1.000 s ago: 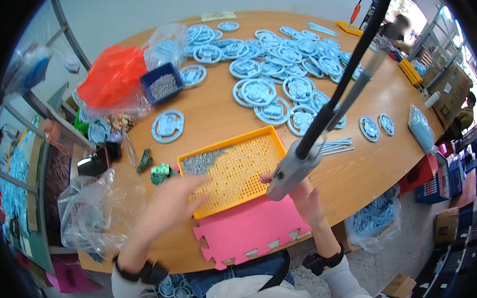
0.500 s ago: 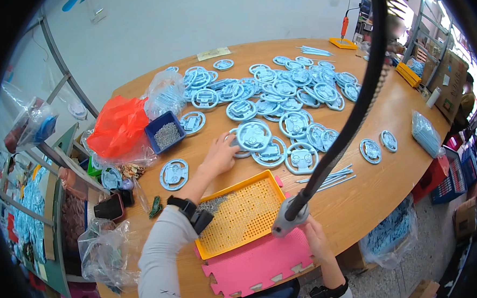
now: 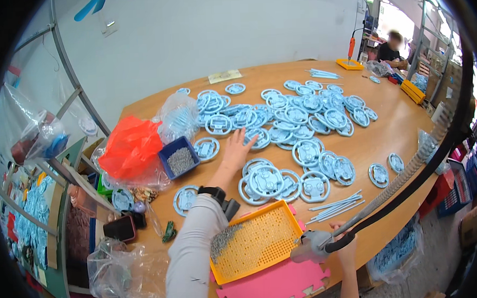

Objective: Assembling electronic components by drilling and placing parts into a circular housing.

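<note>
Indoors, wooden table [image 3: 381,136], pale wall [image 3: 216,31], blue discs [image 3: 296,115]

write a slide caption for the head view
Open left hand at a blue wheel-shaped piece, beyond a yellow tray of silvery bits on a pink mat.

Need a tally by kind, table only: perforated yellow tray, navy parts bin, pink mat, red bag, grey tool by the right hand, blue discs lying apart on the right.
Perforated yellow tray: 1
Navy parts bin: 1
Pink mat: 1
Red bag: 1
Grey tool: 1
Blue discs apart, right: 2
Total: 7
</note>
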Demonstrator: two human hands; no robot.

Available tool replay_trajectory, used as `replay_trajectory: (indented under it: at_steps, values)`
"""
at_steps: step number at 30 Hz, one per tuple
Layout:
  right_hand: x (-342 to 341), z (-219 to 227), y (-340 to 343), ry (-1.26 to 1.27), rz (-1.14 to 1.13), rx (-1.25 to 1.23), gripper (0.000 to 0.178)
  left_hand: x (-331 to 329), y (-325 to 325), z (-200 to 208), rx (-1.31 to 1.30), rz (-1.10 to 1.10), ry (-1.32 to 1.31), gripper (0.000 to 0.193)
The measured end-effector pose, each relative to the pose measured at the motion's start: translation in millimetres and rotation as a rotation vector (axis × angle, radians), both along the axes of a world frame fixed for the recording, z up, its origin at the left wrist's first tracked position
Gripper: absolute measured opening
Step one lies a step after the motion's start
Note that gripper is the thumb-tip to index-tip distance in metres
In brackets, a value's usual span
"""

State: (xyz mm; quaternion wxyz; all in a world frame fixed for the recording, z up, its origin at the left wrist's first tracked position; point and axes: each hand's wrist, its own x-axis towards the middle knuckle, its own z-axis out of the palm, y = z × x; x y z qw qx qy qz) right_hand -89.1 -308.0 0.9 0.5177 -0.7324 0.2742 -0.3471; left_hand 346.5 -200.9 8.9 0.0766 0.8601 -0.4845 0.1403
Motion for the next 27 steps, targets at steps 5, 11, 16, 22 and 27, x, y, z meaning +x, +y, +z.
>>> replay_trajectory:
  at_steps: [5,11,16,22,27]
  values:
    - [-7,7,-6,0.095,0.007,-0.074,0.008,13,-21,0,0.1,0.026,0.107,0.077]
    - [-2,16,-31,0.242,0.137,-0.306,0.012,-28,26,17,0.115,-0.109,0.158,0.068]
    - [27,17,-53,0.314,0.305,-0.731,0.023,-43,131,41,-0.284,0.228,0.566,0.046]
    - [39,3,-76,0.274,0.423,-0.531,0.021,-146,221,86,-1.003,0.349,1.444,0.044]
    - [31,-9,-87,0.235,0.451,-0.532,0.014,-303,253,88,-1.048,0.084,1.491,0.095]
